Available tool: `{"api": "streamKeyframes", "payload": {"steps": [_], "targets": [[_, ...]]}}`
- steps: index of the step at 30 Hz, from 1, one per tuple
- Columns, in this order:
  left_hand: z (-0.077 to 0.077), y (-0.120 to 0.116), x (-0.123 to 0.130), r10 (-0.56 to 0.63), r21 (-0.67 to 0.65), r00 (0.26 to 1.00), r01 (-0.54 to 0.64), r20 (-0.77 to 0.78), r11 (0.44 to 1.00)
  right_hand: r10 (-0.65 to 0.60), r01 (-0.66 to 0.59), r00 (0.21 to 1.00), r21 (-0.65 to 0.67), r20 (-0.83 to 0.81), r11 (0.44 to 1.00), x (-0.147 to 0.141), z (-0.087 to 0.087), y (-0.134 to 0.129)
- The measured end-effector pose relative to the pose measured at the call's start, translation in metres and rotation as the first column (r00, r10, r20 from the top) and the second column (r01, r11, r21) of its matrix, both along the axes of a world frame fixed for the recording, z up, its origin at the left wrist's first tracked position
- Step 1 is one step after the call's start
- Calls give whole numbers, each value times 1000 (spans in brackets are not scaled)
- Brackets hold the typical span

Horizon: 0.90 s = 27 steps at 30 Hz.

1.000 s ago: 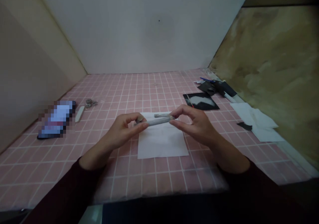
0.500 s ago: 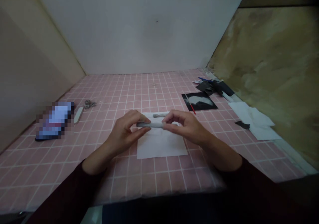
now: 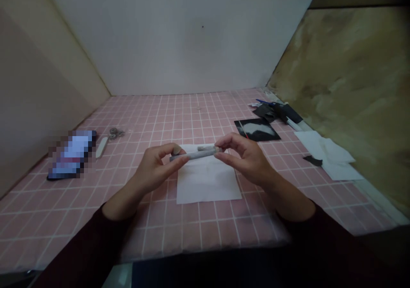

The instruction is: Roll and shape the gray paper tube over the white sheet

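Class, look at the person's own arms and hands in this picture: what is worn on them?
The left sleeve and right sleeve are long and very dark, with a maroon tint, each ending on the forearm short of the wrist. The left hand and right hand are ungloved. No watch, bracelet or cable shows. The fabric is too dark to make out any markings.

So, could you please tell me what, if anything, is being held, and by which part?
The left hand pinches a slim grey stick near its left end; the right hand, near its right end.
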<state>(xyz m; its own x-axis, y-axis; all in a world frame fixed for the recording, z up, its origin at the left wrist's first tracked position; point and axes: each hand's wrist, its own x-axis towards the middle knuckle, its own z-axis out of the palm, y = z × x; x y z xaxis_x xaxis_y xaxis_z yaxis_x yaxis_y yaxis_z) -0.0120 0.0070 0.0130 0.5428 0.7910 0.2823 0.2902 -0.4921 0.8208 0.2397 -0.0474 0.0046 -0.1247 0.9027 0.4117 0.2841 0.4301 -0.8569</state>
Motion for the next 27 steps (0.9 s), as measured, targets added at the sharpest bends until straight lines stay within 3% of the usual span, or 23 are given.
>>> {"api": "streamKeyframes", "payload": {"steps": [4,8,14,18,21,24,27], "targets": [[0,2,3,-108,-191,994,103,-15,976,35,-48,986,76,163,996,-5,2,-3],[0,2,4,-73,-251,997,70,-3,966,7,-24,989,112,148,993,-4,3,-5],[-2,3,4,-123,-309,992,116,-5,944,66,-83,977,80,201,993,-5,1,-4],[0,2,2,-75,-237,997,81,34,968,48,-49,999,56,15,997,0,0,-2],[0,-2,5,-89,-152,996,90,15,984,57,-57,997,7,49,998,-5,0,-3],[-1,-6,6,-114,39,991,117,-63,992,77,-69,993,-88,90,994,-9,0,-3],[0,-7,5,-11,282,999,24,-48,959,27,-39,997,-163,-76,986,-6,1,1]]}}
